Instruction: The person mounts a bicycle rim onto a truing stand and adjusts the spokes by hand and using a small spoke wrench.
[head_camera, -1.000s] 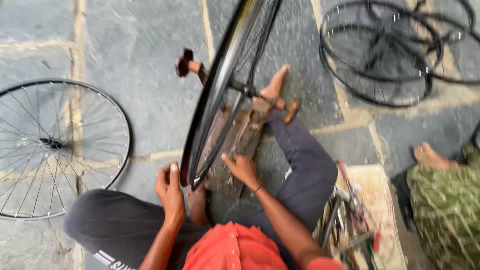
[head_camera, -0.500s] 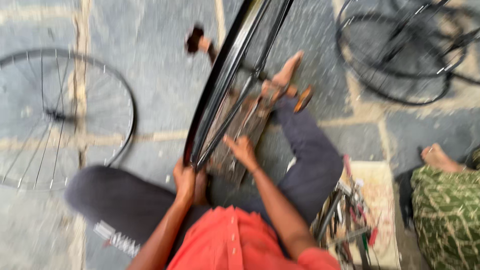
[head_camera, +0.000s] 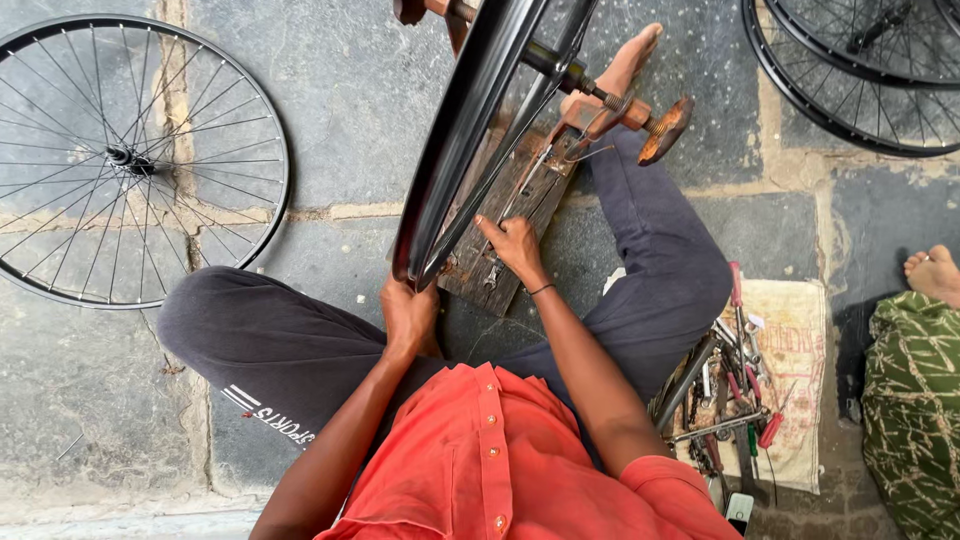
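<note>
Black and edge-on, the upright spoked bicycle rim (head_camera: 470, 130) runs out of view at the top, so its upper half is unseen; it stands on a rusty axle over a worn wooden truing stand (head_camera: 510, 215). Its lower edge lies between the hands: the left hand (head_camera: 410, 315) grasps the rim's bottom, while the right hand (head_camera: 515, 245) reaches among the spokes, though whether its fingertips pinch anything cannot be told. Tools on a cloth sack (head_camera: 790, 340) lie jumbled, hard to distinguish.

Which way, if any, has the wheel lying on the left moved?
No. The wheel still lies across the same stone floor joints; only the camera shifted.
</note>
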